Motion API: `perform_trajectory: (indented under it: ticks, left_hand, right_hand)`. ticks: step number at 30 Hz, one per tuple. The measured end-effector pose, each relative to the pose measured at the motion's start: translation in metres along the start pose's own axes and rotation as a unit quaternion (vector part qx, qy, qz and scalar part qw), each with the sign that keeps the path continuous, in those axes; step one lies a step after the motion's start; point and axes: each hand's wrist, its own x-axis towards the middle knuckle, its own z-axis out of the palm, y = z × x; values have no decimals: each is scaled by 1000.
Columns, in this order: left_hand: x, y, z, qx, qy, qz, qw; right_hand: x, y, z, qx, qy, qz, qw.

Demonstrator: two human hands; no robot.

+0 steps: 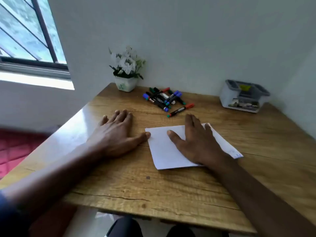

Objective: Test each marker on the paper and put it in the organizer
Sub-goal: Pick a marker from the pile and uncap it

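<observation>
Head view shows my right hand [196, 142] lying flat and spread on the paper [164, 151], holding nothing, near the middle of the counter [171, 189]. My left hand [116, 134] rests flat and spread on the bare wood just beside it, thumb tip touching the sheet's left edge. The paper is thin and limp, likely to slide on the smooth top, so I would keep a palm on it while testing. Beyond my fingers, toward the back edge, sits the marker pile [162, 99], with one marker [180, 110] lying apart, nearest me. They look light, stiff and apt to roll; I would pinch one at mid-barrel. The organizer [243, 98] stands in the back right corner. Its compartments are blurred, and I cannot tell what it holds. Faint blue marks at the paper's right corner are unreadable.
</observation>
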Motion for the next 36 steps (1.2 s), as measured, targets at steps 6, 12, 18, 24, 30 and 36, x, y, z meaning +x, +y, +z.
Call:
perform_trajectory:
  ticks: [6,12,18,24,30,36]
  left_hand:
    - [-3,5,-2,17,-5,11,1000]
    - [-3,5,-4,29,-11,11,999]
    - [-4,4,-6,34,-7,19,999]
    - [-4,3,-9,16,-7,23,1000]
    - [-9,2,-12,-72,97,75,990]
    - [-19,11,-18,-238,187,221,927]
  right_hand:
    - [1,-3,-19,46,22,-16,999]
    - [51,-10,-58,-71,130,-110,983]
    - [79,-7,-58,-197,-6,-131,972]
    - [86,7,-51,-229,38,-186,955]
    - [60,3,-61,117,225,-169,952]
    - [25,-31,-36,664,20,-84,743]
